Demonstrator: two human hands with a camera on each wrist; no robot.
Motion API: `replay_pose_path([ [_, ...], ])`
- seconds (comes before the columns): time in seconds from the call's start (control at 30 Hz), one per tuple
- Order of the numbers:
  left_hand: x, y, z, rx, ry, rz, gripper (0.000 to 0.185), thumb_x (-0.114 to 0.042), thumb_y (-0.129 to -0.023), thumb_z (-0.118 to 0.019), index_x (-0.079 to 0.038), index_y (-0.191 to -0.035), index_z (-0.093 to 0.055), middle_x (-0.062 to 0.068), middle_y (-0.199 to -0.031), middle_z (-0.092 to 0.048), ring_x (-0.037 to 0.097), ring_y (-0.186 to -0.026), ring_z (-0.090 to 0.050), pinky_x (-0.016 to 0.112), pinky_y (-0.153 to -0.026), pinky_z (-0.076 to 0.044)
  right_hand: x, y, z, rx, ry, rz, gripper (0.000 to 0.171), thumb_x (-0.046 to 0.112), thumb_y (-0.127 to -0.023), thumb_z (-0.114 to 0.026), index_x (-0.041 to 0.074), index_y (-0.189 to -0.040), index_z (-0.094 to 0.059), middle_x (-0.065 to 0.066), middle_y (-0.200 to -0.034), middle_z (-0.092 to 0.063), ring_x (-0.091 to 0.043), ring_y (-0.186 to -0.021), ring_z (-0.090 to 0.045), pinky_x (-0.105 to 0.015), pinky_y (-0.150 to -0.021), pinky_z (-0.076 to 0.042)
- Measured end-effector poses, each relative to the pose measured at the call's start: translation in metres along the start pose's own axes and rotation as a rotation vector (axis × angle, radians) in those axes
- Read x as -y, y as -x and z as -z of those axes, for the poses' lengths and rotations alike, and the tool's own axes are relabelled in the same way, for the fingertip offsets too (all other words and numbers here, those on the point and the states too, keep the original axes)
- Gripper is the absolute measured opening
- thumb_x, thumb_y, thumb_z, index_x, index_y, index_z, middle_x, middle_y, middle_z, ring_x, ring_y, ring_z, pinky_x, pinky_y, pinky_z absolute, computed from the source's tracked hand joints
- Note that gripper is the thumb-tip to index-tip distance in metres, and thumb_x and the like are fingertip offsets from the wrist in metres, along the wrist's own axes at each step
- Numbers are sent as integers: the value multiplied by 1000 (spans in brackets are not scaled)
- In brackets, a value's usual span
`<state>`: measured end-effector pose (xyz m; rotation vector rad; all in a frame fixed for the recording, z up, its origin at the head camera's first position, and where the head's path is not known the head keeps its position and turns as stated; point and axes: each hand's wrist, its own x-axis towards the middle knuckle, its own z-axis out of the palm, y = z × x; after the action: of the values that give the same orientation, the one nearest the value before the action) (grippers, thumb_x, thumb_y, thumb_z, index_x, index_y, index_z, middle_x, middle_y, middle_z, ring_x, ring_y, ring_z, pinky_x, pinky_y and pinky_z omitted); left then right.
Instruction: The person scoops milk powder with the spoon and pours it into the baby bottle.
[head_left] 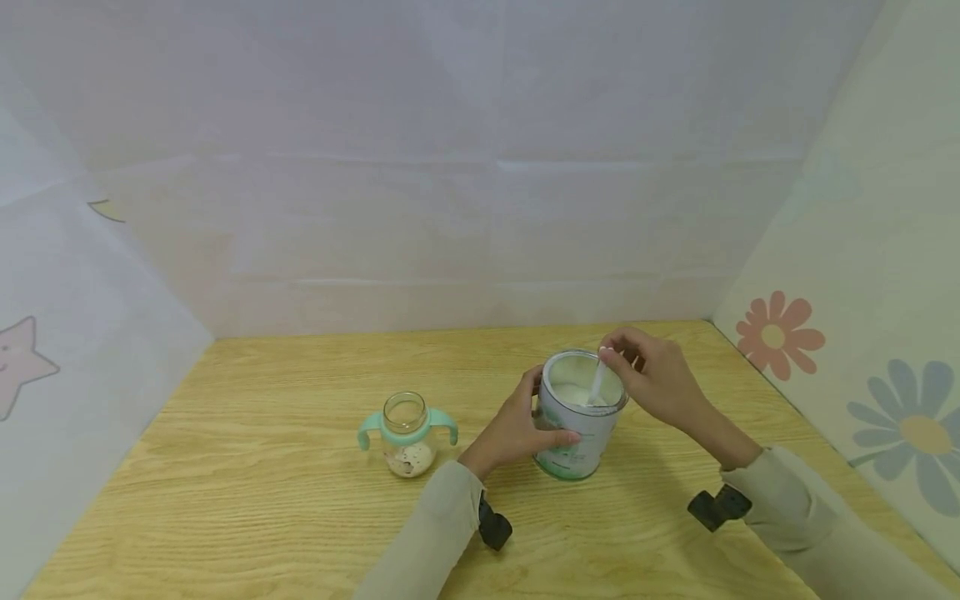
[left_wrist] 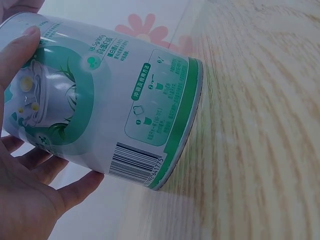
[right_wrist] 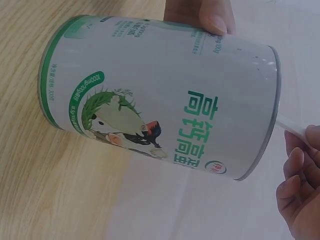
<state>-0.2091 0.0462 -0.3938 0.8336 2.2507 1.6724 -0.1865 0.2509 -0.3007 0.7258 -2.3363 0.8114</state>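
A white and green milk powder can [head_left: 592,429] stands on the wooden table, its top uncovered and pale powder [head_left: 572,393] inside. My left hand [head_left: 517,423] grips the can from its left side, thumb across the front and fingers round the back. At the rim, my right hand [head_left: 656,377] pinches the handle of a white scoop [head_left: 597,382] between thumb and fingers. The scoop's lower end is down in the can, hidden by the near wall. Left of the can, a lidless baby bottle [head_left: 406,437] with two mint-green handles has cream-coloured powder at its bottom.
The wooden table [head_left: 262,467] meets a pale sheet wall [head_left: 465,250] at the back and decorated sheets on both sides. Flowers are printed on the right sheet [head_left: 847,350]. Dark wrist cameras [head_left: 720,507] sit at both sleeves.
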Motion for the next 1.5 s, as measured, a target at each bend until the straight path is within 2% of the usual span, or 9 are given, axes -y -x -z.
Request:
replay_pose_path([
  [0.57, 0, -1, 1, 0, -26, 2, 94, -33, -81, -77, -25, -151, -15, -1, -141, -39, 15, -128, -40, 49, -109, -34, 8, -11, 8, -7, 0, 23, 2, 1, -89, -63, 1, -90, -65, -2, -71, -64, 0, -54, -44, -20, -48, -40],
  [0.8, -1, 0, 0, 1, -34, 15, 94, -34, -81, -76, -25, -151, -14, -2, -142, -38, 16, -130, -38, 49, -110, -32, 10, -12, 9, 10, -20, 27, 6, -3, -88, -63, 1, -91, -65, -6, -72, -66, 0, -54, -46, -21, -48, -42],
  [1.3, -1, 2, 0, 2, -33, 3, 93, -35, -81, -76, -24, -151, -15, -1, -143, -38, 16, -131, -37, 50, -111, -30, 10, -10, 6, 25, -55, 48, 10, -6, -87, -62, 4, -88, -64, -4, -70, -63, 1, -55, -44, -21, -48, -41],
  [1.5, -2, 2, 1, 5, -38, 6, 94, -34, -81, -76, -24, -151, -14, 0, -144, -37, 17, -132, -36, 50, -110, -31, 8, -12, 7, 31, -52, 64, 7, -3, -89, -61, 3, -89, -63, -3, -71, -64, 1, -55, -45, -21, -48, -42],
])
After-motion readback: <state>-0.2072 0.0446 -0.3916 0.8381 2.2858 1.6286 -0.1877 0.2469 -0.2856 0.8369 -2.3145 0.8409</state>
